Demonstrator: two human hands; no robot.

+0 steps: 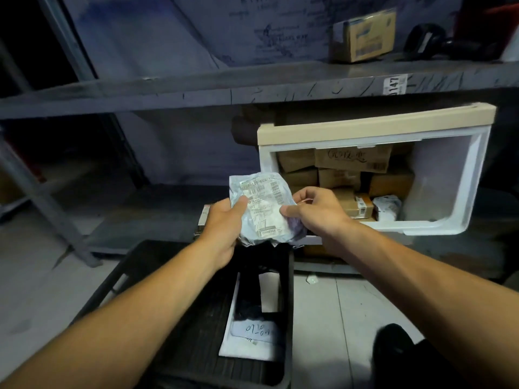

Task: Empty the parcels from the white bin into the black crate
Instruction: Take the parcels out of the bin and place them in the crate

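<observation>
A grey plastic mailer parcel (pixel 262 209) with a printed label is held up between both hands, above the far end of the black crate (pixel 134 265). My left hand (pixel 223 228) grips its left edge with the thumb on the label. My right hand (pixel 316 213) pinches its right edge. The white bin (pixel 446 178) lies tipped on the low shelf to the right, its opening facing me, with several brown cardboard parcels (pixel 352 161) and one small grey bag (pixel 389 207) inside. The crate on the floor holds a white parcel (pixel 250 343) with handwriting.
A grey metal shelf board (pixel 196 88) runs across above the bin, carrying a cardboard box (pixel 363 36) and a dark object (pixel 432 40). A slanted shelf post (pixel 42 197) stands at left. My dark shoe (pixel 393 349) is on the pale floor at right.
</observation>
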